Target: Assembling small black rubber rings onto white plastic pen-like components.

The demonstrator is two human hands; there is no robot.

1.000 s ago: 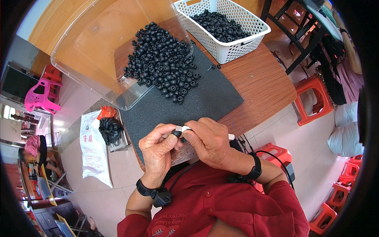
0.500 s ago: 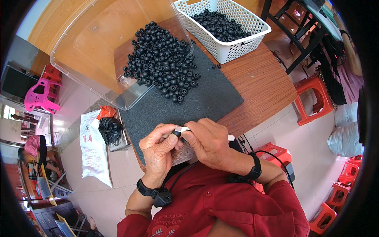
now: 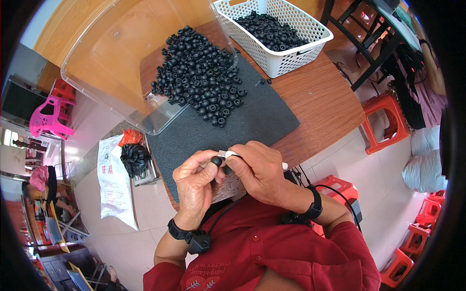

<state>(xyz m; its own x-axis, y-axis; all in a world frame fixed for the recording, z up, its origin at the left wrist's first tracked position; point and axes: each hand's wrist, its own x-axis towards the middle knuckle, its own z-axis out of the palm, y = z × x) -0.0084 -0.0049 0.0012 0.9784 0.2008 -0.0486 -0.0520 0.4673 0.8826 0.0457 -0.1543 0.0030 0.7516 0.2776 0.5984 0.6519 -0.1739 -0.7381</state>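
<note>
Just in front of my body, both hands meet over the near edge of the dark grey mat (image 3: 264,121). My left hand (image 3: 194,180) pinches a small round black rubber piece (image 3: 216,160) between thumb and fingers. My right hand (image 3: 259,169) is wrapped round a slim white-handled knife (image 3: 232,153); its short metallic tip is close beside the black piece, and the handle's other end sticks out past the fist. Whether the tip touches the piece I cannot tell. Something dark shows under my right thumb, too hidden to name. Beyond my hands lies a heap of black rubber pieces (image 3: 199,72), each with a hole.
The heap spills from a clear plastic bin (image 3: 104,109) tipped on its side. A white perforated basket (image 3: 291,60) of black pieces stands at the far right of the wooden table (image 3: 330,97). Left are a white sack (image 3: 115,184) and black bag (image 3: 135,160); right, a red stool (image 3: 386,121).
The black piece has turned in my left fingers and shows more of its round side. My right hand with the knife has shifted slightly up and away from it.
</note>
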